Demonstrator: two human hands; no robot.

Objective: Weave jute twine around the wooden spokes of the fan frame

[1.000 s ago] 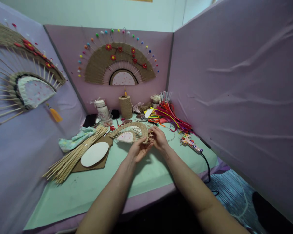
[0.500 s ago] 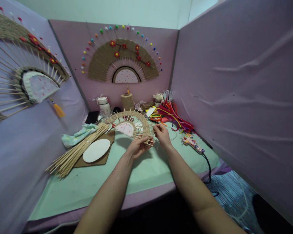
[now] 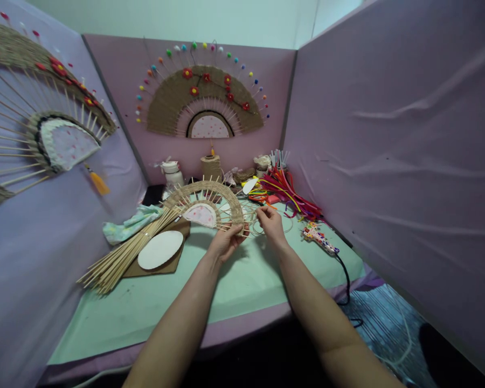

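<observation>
A small half-round fan of thin sticks woven with brown twine is held above the table, its centre a white panel with pink spots. My left hand grips the fan's right lower end, thumb on top of the weave. Just right of the fan, my right hand is closed in a pinch on thin twine. Loose loops of this twine hang by the right hand and trail over the table. The twine's exact path between the fan and my fingertips is too fine to follow.
Left lie a bundle of sticks, a white oval card and brown cardboard. At the back stand a bottle and a twine spool. Pipe cleaners and a corded glue gun lie right. Finished fans hang on the walls.
The fan has shifted slightly left and tilted to face me more. My right hand has moved a little away from the fan's edge, still pinching.
</observation>
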